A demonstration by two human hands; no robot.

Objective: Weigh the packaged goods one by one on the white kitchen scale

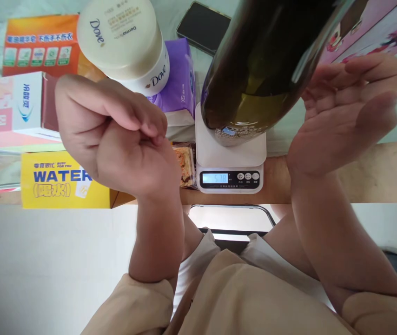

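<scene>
A dark green glass bottle stands on the white plate of a small kitchen scale; its top goes out of view. The lit display shows what looks like 578. My right hand is beside the bottle, palm up and fingers spread, holding nothing. Whether its fingertips touch the glass is hard to tell. To the left of the scale, my left hand is raised with its fingers curled in against the thumb, and nothing shows in it. Just behind that hand is a white Dove jar.
Left of the scale are a yellow WATER box, a pink and white box, an orange pack, a purple tissue pack and a wrapped snack. A phone lies behind. Pink packaging stands right.
</scene>
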